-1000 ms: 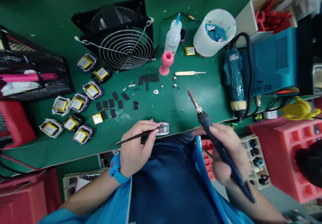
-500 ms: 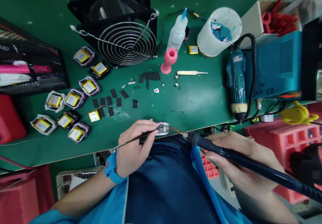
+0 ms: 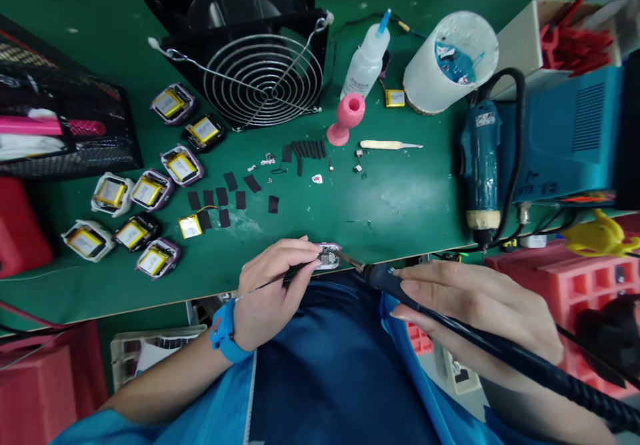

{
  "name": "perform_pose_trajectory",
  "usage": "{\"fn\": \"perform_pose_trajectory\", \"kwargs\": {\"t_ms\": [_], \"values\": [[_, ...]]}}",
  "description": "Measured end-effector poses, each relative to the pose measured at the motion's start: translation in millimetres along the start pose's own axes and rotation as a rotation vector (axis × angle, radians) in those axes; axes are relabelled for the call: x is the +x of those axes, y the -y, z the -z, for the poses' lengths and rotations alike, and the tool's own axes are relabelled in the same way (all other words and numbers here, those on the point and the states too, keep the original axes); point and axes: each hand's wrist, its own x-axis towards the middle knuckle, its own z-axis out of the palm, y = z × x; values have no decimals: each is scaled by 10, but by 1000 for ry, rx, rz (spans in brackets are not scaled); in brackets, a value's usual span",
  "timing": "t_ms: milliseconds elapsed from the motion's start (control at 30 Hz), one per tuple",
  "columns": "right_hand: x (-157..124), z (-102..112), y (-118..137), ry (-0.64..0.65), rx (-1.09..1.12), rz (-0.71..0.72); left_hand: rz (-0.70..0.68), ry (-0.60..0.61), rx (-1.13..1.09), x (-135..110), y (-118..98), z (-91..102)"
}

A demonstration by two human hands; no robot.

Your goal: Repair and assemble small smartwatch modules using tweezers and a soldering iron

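Note:
My left hand [image 3: 273,285] is closed in a pinch around slim dark tweezers [image 3: 265,286], whose tips reach a small open watch case [image 3: 329,257] at the table's front edge. Bare electronics show inside the case; the fingertips touch its left side. From the right, my right hand [image 3: 480,305] grips a soldering iron [image 3: 383,278] like a pen, its tip at the right of the case. Whether the tip touches a part is too small to tell. Several watch cases with yellow batteries [image 3: 183,165] lie to the left, near black pads [image 3: 223,197] and a loose battery [image 3: 190,226].
A fan [image 3: 265,78] stands at the back, beside a dropper bottle [image 3: 367,61], a pink stand [image 3: 345,119] and a white tub [image 3: 447,65]. Farther right are an electric screwdriver [image 3: 483,158] and a blue machine [image 3: 560,138]. A pale-handled tool [image 3: 390,145] lies mid-table.
The camera view has shifted slightly. My right hand has rolled and its fingers have moved along the soldering iron, which stays at the watch case. The tweezers tilt a little differently in my left hand.

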Motion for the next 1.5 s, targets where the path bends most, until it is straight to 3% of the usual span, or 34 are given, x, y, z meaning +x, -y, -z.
{"fn": "perform_pose_trajectory", "kwargs": {"t_ms": [733,933,1500], "values": [[-2,-49,33,-37,48,-36,12,-19,-12,-10,7,-12],[-102,22,77,-92,-29,-158,34,-28,-60,-35,26,-14],[-156,-57,21,-46,53,-123,52,-23,-75,-59,60,-55]]}}
